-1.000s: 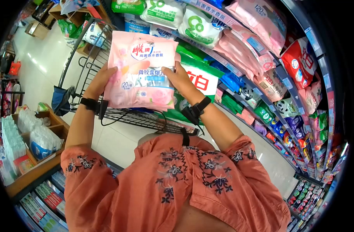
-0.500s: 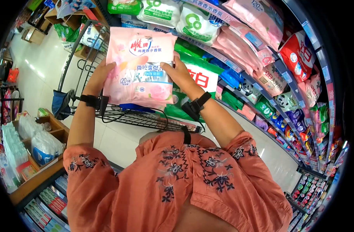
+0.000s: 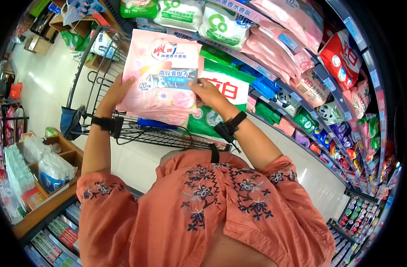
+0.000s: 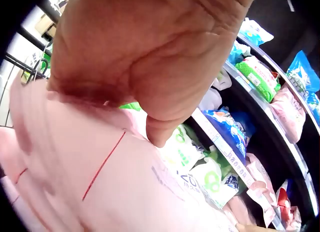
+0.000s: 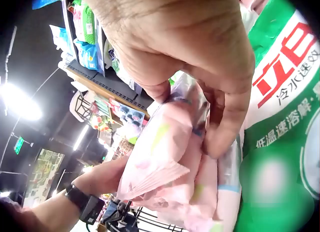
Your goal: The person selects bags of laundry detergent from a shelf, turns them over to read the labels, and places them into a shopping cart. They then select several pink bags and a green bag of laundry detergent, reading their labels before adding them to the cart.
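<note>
In the head view both hands hold a small stack of pink washing powder bags (image 3: 139, 58) upright over the shopping cart (image 3: 161, 137). The left hand (image 3: 118, 92) grips the left edge, thumb on the printed front. At the right edge, the right hand (image 3: 208, 93) pinches the bags, its thumb near the silver-blue band. The right wrist view shows several pink bags (image 5: 160, 137) layered together, with the right hand's fingers (image 5: 232, 111) curled round their edge. Close behind the right hand is a large green and white bag (image 3: 214, 75) with red lettering.
Shelves (image 3: 265, 73) of bagged detergents curve along the right. The cart's wire basket and blue flap (image 3: 72, 122) are at the left. A wooden bin (image 3: 74, 153) with plastic-wrapped goods stands at the lower left, and a packed shelf (image 3: 56, 236) is below it.
The right hand has shifted lower along the bags' right edge. The stack has tilted slightly, and more of the bags underneath shows below the front one. The left hand keeps its grip.
</note>
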`<state>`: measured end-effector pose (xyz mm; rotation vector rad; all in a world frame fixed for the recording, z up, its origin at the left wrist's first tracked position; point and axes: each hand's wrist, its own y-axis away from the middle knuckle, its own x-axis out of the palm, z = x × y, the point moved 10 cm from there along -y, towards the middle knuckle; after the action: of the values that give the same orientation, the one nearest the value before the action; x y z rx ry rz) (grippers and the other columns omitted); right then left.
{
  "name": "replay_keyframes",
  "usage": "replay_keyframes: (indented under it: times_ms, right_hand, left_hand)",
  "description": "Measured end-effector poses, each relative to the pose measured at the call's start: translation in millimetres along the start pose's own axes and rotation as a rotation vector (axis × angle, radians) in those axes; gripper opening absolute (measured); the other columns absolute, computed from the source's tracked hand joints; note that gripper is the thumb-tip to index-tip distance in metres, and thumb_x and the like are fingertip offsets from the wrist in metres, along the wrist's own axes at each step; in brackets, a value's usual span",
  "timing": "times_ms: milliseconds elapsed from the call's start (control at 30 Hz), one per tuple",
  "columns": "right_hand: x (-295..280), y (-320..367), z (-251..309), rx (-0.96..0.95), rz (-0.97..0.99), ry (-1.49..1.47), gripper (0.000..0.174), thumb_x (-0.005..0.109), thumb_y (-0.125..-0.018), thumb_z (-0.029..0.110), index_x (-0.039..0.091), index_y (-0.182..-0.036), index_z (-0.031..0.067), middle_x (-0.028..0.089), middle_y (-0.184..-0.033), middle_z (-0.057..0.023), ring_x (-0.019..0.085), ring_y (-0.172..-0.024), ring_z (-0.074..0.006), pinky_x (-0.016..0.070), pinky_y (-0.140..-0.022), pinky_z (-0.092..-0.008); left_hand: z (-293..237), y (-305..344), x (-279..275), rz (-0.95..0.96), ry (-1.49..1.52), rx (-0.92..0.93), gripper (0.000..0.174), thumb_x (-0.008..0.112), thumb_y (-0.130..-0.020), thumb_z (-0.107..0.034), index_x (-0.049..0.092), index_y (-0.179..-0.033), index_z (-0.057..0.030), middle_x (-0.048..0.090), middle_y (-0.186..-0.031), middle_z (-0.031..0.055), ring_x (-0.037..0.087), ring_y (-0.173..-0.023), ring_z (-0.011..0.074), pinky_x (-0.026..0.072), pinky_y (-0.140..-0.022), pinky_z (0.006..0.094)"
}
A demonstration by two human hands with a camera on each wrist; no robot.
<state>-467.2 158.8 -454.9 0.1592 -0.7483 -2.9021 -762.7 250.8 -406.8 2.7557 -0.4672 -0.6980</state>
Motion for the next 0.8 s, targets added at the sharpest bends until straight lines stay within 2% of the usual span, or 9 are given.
replay_keyframes:
  times_ms: [133,233,267,400,500,533,633,733,800]
  right_hand:
    - [7.9,18.2,-10.1,-0.005,0.054,-0.046,0.052,0.06,-0.098,0.045,0.055,-0.111,-0.0053,0.062,-0.081,-0.009,0.066,-0.065,-0.0153,0.0565,-0.055,-0.0293]
    - [10.2,25.0,-15.9,0.013,0.078,-0.08,0.049,0.059,-0.098,0.046,0.057,-0.103,-0.0033,0.061,-0.078,-0.0085,0.065,-0.063,-0.0168,0.0573,-0.056,-0.0294]
    - [11.6,26.7,-17.7,0.019,0.088,-0.093,0.049,0.059,-0.099,0.046,0.058,-0.1,-0.0023,0.06,-0.078,-0.0083,0.065,-0.063,-0.0175,0.0578,-0.057,-0.0296]
    - [13.4,29.9,-11.5,0.022,0.097,-0.089,0.045,0.06,-0.099,0.045,0.057,-0.09,0.0006,0.06,-0.076,-0.0086,0.065,-0.06,-0.0198,0.0582,-0.057,-0.0302]
    - [15.0,30.3,-9.7,0.041,0.113,-0.109,0.043,0.06,-0.098,0.043,0.056,-0.087,0.0011,0.059,-0.072,-0.0085,0.065,-0.057,-0.021,0.0581,-0.055,-0.0309]
    - [15.6,31.1,-7.6,0.038,0.118,-0.126,0.042,0.06,-0.098,0.041,0.056,-0.084,0.001,0.058,-0.069,-0.0083,0.065,-0.056,-0.0215,0.0577,-0.054,-0.0313]
    - [15.1,26.6,-12.2,0.024,0.118,-0.113,0.042,0.06,-0.099,0.04,0.056,-0.083,0.0008,0.058,-0.068,-0.0085,0.065,-0.055,-0.0214,0.0572,-0.054,-0.0311]
    - [16.8,26.8,-11.5,0.038,0.118,-0.139,0.041,0.06,-0.099,0.038,0.057,-0.081,0.0012,0.059,-0.067,-0.0084,0.064,-0.054,-0.021,0.0559,-0.053,-0.0303]
    - [18.7,27.1,-11.0,0.055,0.113,-0.136,0.04,0.06,-0.099,0.037,0.057,-0.08,0.0016,0.061,-0.067,-0.0088,0.063,-0.053,-0.0206,0.0552,-0.052,-0.0302]
  left_hand:
    - [28.7,17.3,-6.3,-0.077,-0.018,0.125,0.063,0.065,-0.096,-0.035,0.048,-0.136,0.0112,0.061,-0.122,0.0239,0.061,-0.109,0.0253,0.0484,-0.096,0.0349]
    - [29.4,57.5,-9.8,-0.298,-0.197,0.201,0.066,0.066,-0.096,-0.036,0.046,-0.137,0.011,0.057,-0.128,0.0274,0.058,-0.116,0.0294,0.0465,-0.099,0.0379]
    - [33.7,69.8,-6.1,-0.271,-0.187,0.114,0.065,0.066,-0.096,-0.034,0.045,-0.139,0.0102,0.053,-0.133,0.0295,0.053,-0.123,0.0344,0.0441,-0.102,0.0407]
    - [13.2,113.7,-4.8,-0.315,-0.348,0.178,0.058,0.065,-0.097,-0.027,0.047,-0.139,0.0078,0.054,-0.133,0.0275,0.053,-0.124,0.0383,0.0434,-0.104,0.0412]
    - [17.2,141.1,-9.4,-0.185,-0.394,0.112,0.058,0.066,-0.096,-0.028,0.047,-0.14,0.0067,0.054,-0.136,0.0264,0.053,-0.128,0.0358,0.0438,-0.104,0.0395]
    - [20.9,152.7,-13.2,-0.119,-0.313,0.012,0.059,0.066,-0.097,-0.029,0.047,-0.141,0.0056,0.055,-0.139,0.0241,0.053,-0.13,0.0321,0.0444,-0.104,0.0373]
    - [17.2,192.5,-35.2,0.055,-0.255,-0.128,0.056,0.063,-0.099,-0.031,0.049,-0.14,0.0059,0.063,-0.131,0.0204,0.06,-0.121,0.0259,0.0449,-0.103,0.0329]
    - [16.7,229.4,-81.3,-0.04,-0.241,-0.232,0.054,0.062,-0.1,-0.029,0.05,-0.139,0.0051,0.066,-0.121,0.0168,0.061,-0.113,0.0205,0.0455,-0.098,0.0303]
    - [9.5,241.7,-103.6,-0.124,-0.321,-0.238,0.055,0.062,-0.1,-0.031,0.05,-0.14,0.0047,0.066,-0.122,0.0172,0.061,-0.113,0.0217,0.0456,-0.098,0.0308]
